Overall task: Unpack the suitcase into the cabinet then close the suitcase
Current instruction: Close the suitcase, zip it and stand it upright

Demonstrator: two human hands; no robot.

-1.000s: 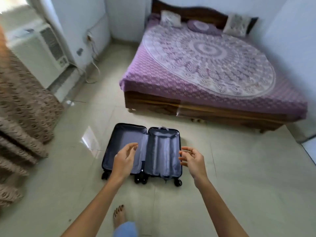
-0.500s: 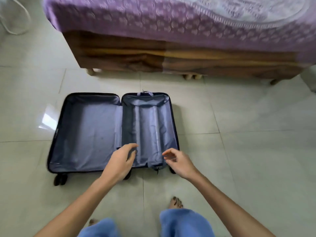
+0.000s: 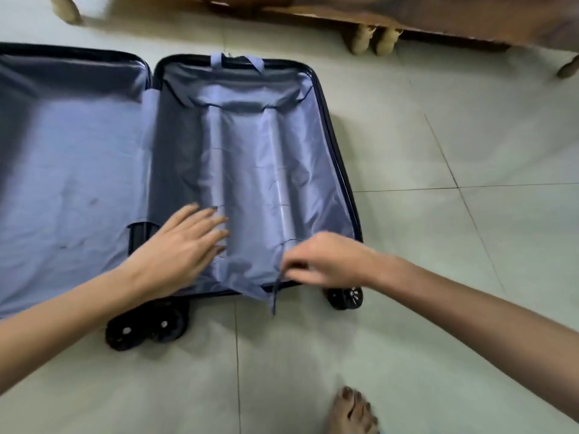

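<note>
My left hand [image 3: 181,249] lies flat, palm down, fingers straight and slightly spread. My right hand [image 3: 326,261] has its fingers curled, pinching the lining [image 3: 250,151] at its near edge.

Even, soft, fairly bright light; no hard shadows recorded. Sheen is seen on the lining [image 3: 250,158] beyond the left hand [image 3: 178,249], strongest along a ridge just above the right hand [image 3: 329,261]. A soft shadow is cast around the wheels [image 3: 147,330] below the left wrist. Right-hand fingers [image 3: 293,266] are smeared by motion blur. The bed frame [image 3: 438,20], far beyond both hands, is blurred. Floor [image 3: 470,120] joints right of the right hand are splayed by wide-angle distortion.
</note>
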